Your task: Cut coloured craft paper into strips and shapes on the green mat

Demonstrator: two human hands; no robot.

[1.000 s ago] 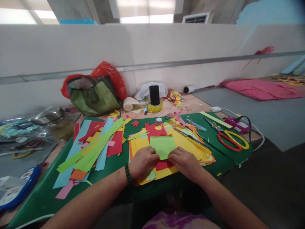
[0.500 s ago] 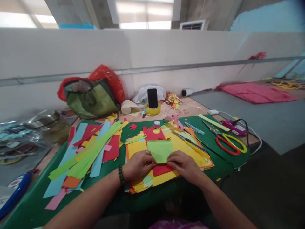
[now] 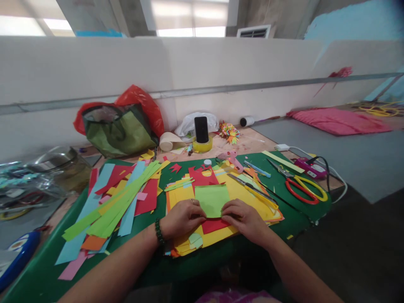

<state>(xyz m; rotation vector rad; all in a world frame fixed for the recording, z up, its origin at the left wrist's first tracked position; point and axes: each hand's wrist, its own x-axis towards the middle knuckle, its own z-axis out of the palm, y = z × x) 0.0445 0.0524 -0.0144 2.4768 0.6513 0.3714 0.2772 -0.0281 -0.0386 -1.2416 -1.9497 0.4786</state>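
The green sheet [image 3: 212,199] looks like smooth, matt paper, the jar lid [image 3: 57,158] shiny metal.

No words, brands or numbers can be read anywhere. The purple box [image 3: 307,167] at the right end of the table bears small pale marks, too blurred to make out, and the blue object [image 3: 27,250] at the lower left edge carries a pale printed patch with a round mark, its details too smeared to tell.
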